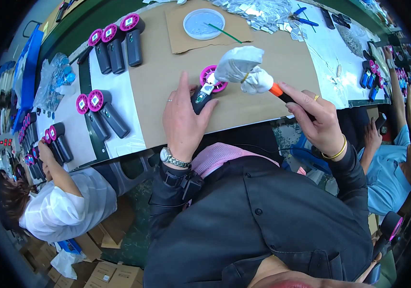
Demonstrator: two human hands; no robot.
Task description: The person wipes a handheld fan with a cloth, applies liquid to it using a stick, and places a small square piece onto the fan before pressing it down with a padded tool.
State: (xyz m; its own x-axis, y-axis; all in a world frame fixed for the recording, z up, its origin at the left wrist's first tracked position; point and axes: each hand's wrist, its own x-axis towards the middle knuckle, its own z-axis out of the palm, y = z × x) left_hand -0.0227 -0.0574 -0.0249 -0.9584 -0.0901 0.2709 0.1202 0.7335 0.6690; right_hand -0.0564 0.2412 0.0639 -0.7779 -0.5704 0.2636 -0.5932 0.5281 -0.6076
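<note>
On the brown cardboard in front of me lies a small handheld fan with a pink spoked ring and a dark handle. My left hand is around its handle, with the index finger stretched along one side and the thumb on the other. A green and silvery patch shows on the handle between them. In my right hand is a hammer with an orange and black handle. Its head is wrapped in white cloth, bound with a band. The wrapped head hangs just above and right of the pink ring, partly covering it.
Finished-looking pink-ringed fans lie at the far left, and two more fans nearer. A round clear dish with a green stick is at the back, beside a pile of small silvery pieces and blue pliers. Co-workers sit on both sides.
</note>
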